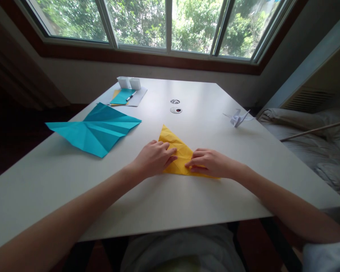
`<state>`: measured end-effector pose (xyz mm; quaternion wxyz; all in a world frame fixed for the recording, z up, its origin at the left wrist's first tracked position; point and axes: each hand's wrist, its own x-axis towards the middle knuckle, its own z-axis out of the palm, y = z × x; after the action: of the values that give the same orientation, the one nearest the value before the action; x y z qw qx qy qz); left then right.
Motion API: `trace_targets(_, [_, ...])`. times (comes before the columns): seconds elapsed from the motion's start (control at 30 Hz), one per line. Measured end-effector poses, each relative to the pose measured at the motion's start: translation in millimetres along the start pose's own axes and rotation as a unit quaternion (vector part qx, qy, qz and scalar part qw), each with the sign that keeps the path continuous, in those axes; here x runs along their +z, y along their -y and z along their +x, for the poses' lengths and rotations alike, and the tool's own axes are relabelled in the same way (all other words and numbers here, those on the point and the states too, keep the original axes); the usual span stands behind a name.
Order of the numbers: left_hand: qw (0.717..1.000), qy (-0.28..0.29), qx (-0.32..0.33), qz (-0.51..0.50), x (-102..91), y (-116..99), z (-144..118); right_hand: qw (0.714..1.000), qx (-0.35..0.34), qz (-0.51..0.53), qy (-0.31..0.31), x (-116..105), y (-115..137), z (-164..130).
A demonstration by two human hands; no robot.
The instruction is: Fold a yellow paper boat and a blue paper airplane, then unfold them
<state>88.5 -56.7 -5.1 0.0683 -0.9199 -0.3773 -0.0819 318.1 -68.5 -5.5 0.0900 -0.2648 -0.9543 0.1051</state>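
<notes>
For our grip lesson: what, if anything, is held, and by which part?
Folded yellow paper triangle, apparently held down: left hand on its left side, right hand on its right.

Your yellow sheet (pixel 183 152): paper, matt, roughened by fine creases. Teal sheet (pixel 102 130): paper, mostly matt, ridged along sharp folds. Bird (pixel 237 119): white paper, matt, crisp-edged. You work on a smooth white surface (pixel 158 204), faintly glossy, window light smeared over its far end. Pen (pixel 131 96): smooth, plastic by look. Panes (pixel 138 22): clear glass. Trim (pixel 147 58): reddish brown, wood-like, low sheen. Your sleeve (pixel 328 257): pale cloth, soft, matt. Grey cloth (pixel 283 116) to your right: rumpled, dull.
</notes>
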Motion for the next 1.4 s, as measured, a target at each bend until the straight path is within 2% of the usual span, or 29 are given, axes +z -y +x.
trace_targets(0.1, [1.000,-0.010,-0.009,0.024,6.1,-3,6,1.000,-0.005,-0.001,-0.003,1,0,1])
trace_targets(0.2, [1.000,-0.002,-0.016,-0.015,15.4,0,11,1.000,-0.012,0.002,-0.003,1,0,1])
trace_targets(0.33, [0.995,0.043,-0.029,-0.084,26.1,12,13,1.000,-0.009,0.007,0.006,0,0,1])
trace_targets(0.47, [0.992,0.088,-0.056,-0.074,28.6,25,14,1.000,-0.004,0.017,0.006,0,0,1])
trace_targets(0.6, [0.989,0.108,-0.090,-0.055,28.5,31,14,1.000,-0.006,0.021,0.010,0,2,2])
trace_targets(0.83, [0.984,0.064,-0.165,-0.020,27.7,27,9,1.000,0.000,0.024,0.003,0,0,1])
trace_targets(0.97, [0.974,0.052,-0.217,-0.033,24.1,33,4,0.998,-0.007,0.057,0.000,-3,2,-1])
trace_targets(1.03, [0.976,0.072,-0.201,-0.051,21.6,37,1,0.995,-0.018,0.100,-0.001,-5,4,-1])
trace_targets(1.1, [0.979,0.104,-0.156,-0.077,18.8,37,-2,0.993,-0.014,0.116,-0.034,-5,4,0])
trace_targets(1.23, [0.979,0.145,-0.065,-0.124,12.3,29,-6,0.991,0.052,0.040,-0.117,2,-8,1])
trace_targets(1.4, [0.979,0.151,-0.007,-0.139,4.9,21,-7,0.989,0.123,-0.017,-0.079,12,-26,1])
